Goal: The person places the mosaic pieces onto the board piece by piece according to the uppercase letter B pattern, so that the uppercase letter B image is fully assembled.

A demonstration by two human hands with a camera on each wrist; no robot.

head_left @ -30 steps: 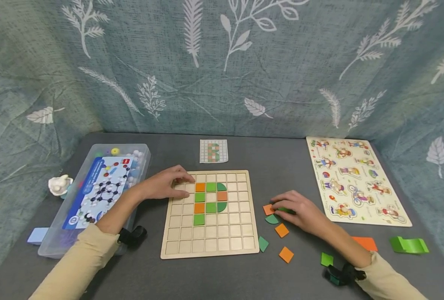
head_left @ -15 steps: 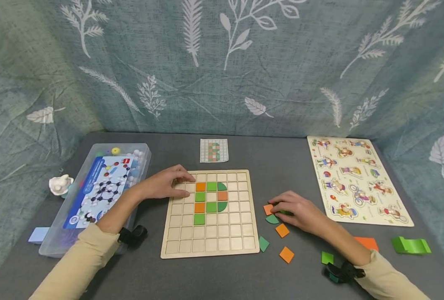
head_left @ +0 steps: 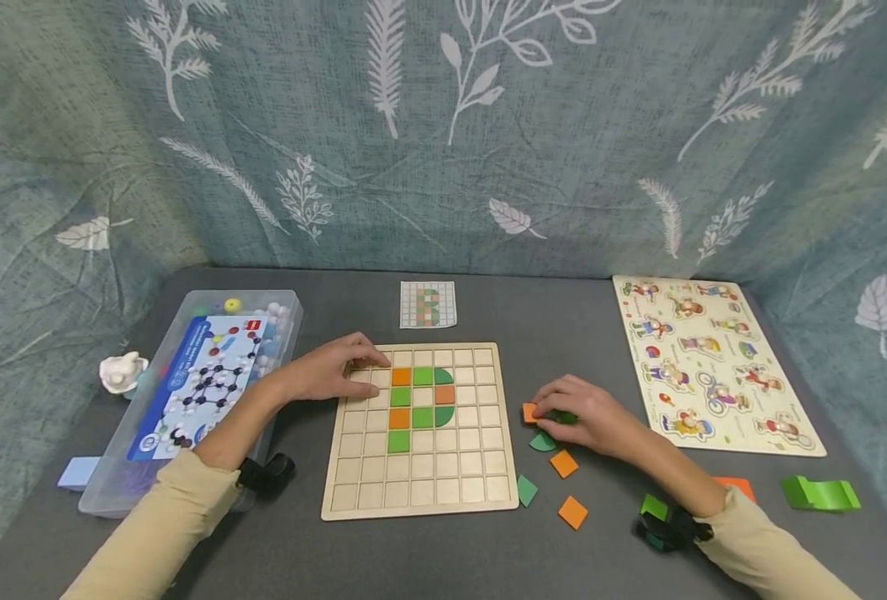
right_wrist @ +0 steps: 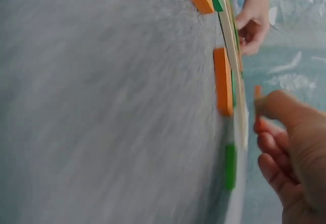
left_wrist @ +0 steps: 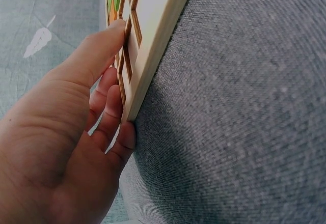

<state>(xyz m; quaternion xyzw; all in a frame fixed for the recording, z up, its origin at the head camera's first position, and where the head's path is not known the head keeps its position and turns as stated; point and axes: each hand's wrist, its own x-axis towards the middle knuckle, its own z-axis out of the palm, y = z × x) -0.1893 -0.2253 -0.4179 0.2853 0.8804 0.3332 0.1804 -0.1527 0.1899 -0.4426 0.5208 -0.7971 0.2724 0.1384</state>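
A wooden grid board (head_left: 458, 493) lies on the dark table, with green and orange square tiles and dark green quarter-circle tiles set in several cells. My left hand (head_left: 331, 368) rests relaxed on its left side; in the left wrist view the thumb and fingertips touch the board's top and edge (left_wrist: 147, 76). Right of the board, my right hand (head_left: 589, 418) pinches an orange square tile (head_left: 529, 413) between thumb and fingers. In the right wrist view that tile (right_wrist: 257, 94) is held above the table. A green tile (head_left: 566, 417) is partly hidden beneath the right hand.
Loose tiles lie nearby: a dark green quarter-circle (head_left: 543, 442), orange squares (head_left: 573, 512) and a green square (head_left: 653, 506). A pattern card (head_left: 428, 305) sits behind the board. A molecular model box (head_left: 211, 392) stands left, a picture puzzle (head_left: 706, 358) right, a green block (head_left: 820, 493) far right.
My right hand has closed on the orange square tile, picked it up and shifted slightly left. The left hand stays in place on the board.
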